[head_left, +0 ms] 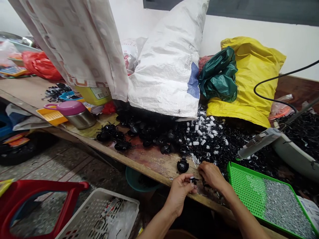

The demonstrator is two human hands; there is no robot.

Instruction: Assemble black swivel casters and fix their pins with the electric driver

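At the bench edge my left hand (179,192) is closed, its thumb and fingers pinching a small black-and-white plastic part (193,180). Just to its right, my right hand (211,175) rests low over the wooden bench with its fingers drawn together; whatever its fingertips hold is hidden. Thin silvery metal pins (195,160) lie beside its fingertips. A round black plastic piece (182,165) sits on the wood beyond my left hand. Behind both hands spreads a heap of small white plastic pieces (199,132) mixed with black ones.
A green perforated tray (245,181) with small grey metal pieces stands at right, near a grey handheld tool (259,143). More black round parts (159,132) lie left of the heap. White (166,66) and yellow (251,76) sacks back the bench; a steel-and-purple flask (77,114) stands left.
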